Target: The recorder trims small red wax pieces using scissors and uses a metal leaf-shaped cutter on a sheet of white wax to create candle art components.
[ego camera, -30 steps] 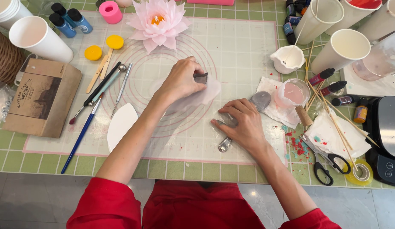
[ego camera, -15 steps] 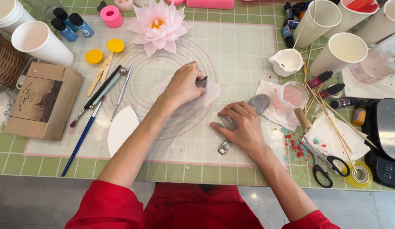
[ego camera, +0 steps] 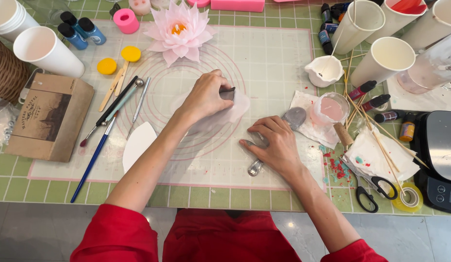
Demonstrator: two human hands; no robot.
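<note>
Translucent petal sheet (ego camera: pixel 237 104), left hand (ego camera: pixel 204 97) pinching dark tool (ego camera: pixel 228 93), right hand (ego camera: pixel 276 145) flat on metal spoon (ego camera: pixel 257 167)

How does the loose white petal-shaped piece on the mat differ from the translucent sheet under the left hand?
The white petal-shaped piece is opaque; the translucent pale sheet lets the mat's lines show through. The petal piece lies untouched beside the forearm; the sheet is pressed by the left hand, which holds a small dark tool. Both lie flat on the gridded mat.

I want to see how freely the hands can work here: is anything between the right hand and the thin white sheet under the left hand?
Nothing visible. The left hand presses a small dark tool onto the white sheet. The right hand rests on a metal spoon just beside it, with only bare mat between.
</note>
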